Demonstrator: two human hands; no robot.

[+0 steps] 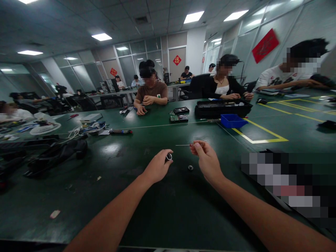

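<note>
My left hand (160,163) is closed round a small dark cylindrical part (169,157) with a shiny silver ring at its open end. To the right of it, my right hand (206,155) grips a thin screwdriver (183,145), its slender metal shaft pointing left above the table and its reddish handle mostly hidden by the fingers. Shaft and cylindrical part are apart. Between the hands, a small round dark-and-silver piece (190,168) lies on the green tabletop (168,213).
Beyond my hands are circuit boards with drives (179,118), a blue bin (233,121) and a long black housing (223,109). A screwdriver-like tool (120,132), cables (78,132) and black parts (63,155) lie left. Co-workers (151,91) sit across the table.
</note>
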